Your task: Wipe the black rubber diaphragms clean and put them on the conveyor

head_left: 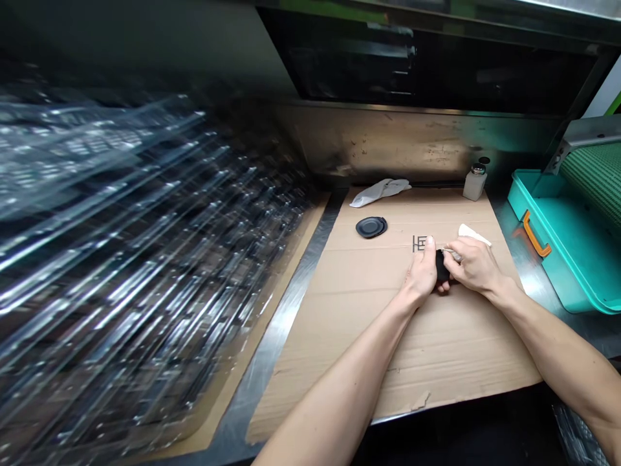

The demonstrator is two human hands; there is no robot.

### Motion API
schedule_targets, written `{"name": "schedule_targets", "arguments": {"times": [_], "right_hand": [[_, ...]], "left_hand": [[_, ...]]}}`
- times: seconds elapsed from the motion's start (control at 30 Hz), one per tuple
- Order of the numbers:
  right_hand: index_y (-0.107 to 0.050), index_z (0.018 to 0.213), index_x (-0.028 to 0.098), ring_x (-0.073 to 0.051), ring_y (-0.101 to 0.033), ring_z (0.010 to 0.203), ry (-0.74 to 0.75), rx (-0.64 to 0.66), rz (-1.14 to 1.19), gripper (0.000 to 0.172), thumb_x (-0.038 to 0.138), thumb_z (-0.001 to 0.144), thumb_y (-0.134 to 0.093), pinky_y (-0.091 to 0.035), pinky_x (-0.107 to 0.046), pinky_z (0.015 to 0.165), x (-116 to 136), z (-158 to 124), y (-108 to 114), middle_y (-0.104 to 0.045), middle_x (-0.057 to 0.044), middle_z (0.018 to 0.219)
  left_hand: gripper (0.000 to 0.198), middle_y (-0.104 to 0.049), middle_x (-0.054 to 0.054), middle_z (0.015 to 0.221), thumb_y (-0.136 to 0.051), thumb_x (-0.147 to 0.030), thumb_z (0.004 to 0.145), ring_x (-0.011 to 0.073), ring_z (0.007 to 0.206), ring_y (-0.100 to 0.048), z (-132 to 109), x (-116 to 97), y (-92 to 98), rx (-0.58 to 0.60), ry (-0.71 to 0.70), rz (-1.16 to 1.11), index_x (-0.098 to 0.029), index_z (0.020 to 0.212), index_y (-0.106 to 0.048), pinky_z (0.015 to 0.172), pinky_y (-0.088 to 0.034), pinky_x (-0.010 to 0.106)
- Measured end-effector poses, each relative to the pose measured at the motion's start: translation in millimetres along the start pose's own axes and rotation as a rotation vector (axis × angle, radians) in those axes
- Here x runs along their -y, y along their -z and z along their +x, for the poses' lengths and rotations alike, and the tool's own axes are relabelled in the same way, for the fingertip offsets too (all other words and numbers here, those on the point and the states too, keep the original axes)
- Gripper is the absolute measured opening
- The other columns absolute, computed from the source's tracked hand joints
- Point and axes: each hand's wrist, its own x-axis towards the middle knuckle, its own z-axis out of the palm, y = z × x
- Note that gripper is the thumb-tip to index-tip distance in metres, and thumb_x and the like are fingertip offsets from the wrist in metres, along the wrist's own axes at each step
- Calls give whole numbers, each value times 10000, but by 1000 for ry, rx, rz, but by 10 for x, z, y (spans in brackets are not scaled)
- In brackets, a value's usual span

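My left hand is closed around a small black part, with its thumb up along the side. My right hand is pinched shut against the upper edge of that part, on a thin pale item mostly hidden by the fingers. Both hands are over the cardboard sheet. Just behind my right hand lies a white piece, perhaps cloth or paper. A rounded black part rests on the cardboard, left of my hands.
Stacked clear plastic trays, blurred, fill the left side. At the back of the cardboard are a crumpled white cloth and a small bottle with a metal top. A teal bin with an orange handle stands right, beside a green conveyor belt.
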Motion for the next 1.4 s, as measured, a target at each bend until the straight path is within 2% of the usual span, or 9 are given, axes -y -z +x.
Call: {"name": "schedule_targets", "arguments": {"times": [0.43,0.53,0.7,0.8,0.9,1.13,1.3,1.4], "right_hand": [[-684,849,194,-197,-599,769,-38,7,12,191,245,948,-529,-408,-305,718,2,4,-15,-686,-64,822],[-711,882,205,-197,-624,760,-70,-47,81,200,268,952,-534,-435,-306,712,-19,-14,30,-708,-57,829],[-732,924,213,-213,-682,844,-229,-306,250,213,341,956,-565,-496,-316,801,-94,-17,110,-754,-73,933],[-739,884,208,-217,-676,794,-318,-308,245,223,373,927,-594,-484,-314,757,-163,-4,76,-746,-66,872],[-737,859,209,-205,-658,751,-323,-289,234,238,382,918,-584,-458,-307,717,-211,-3,2,-724,-50,811],[-744,879,212,-199,-660,754,-305,-276,227,228,371,917,-585,-447,-306,704,-266,-20,-75,-728,-45,833],[-750,947,224,-226,-668,913,-191,-271,292,213,379,951,-604,-492,-344,839,-197,-3,-38,-727,-69,958],[-731,960,229,-222,-654,903,-102,-244,308,212,375,990,-579,-492,-365,886,-60,18,-20,-721,-66,941]], "left_hand": [[862,-602,75,459,-212,-804,960,147,369,-573,9,17,-21,-17,-1,-25,-132,636,-644,414,-481,233],[799,-651,89,558,-219,-709,1018,146,401,-588,35,-40,27,29,74,-246,-110,728,-660,406,-474,234],[759,-653,115,640,-106,-515,1081,106,434,-551,71,-209,272,66,373,-780,-28,950,-672,405,-444,180],[711,-666,130,667,-139,-484,1085,109,446,-550,73,-259,356,38,437,-902,8,1074,-652,421,-466,175],[702,-691,147,704,-146,-483,1085,120,461,-570,80,-257,354,23,439,-926,24,1153,-626,429,-485,183],[702,-704,151,718,-138,-481,1086,128,463,-589,86,-246,341,36,427,-917,20,1166,-624,438,-502,193],[744,-704,152,701,-111,-509,1080,142,462,-609,71,-234,303,47,375,-809,-12,1030,-663,424,-496,211],[772,-715,150,704,-115,-574,1068,162,482,-645,60,-201,215,22,314,-686,-47,967,-670,438,-515,233]]}}
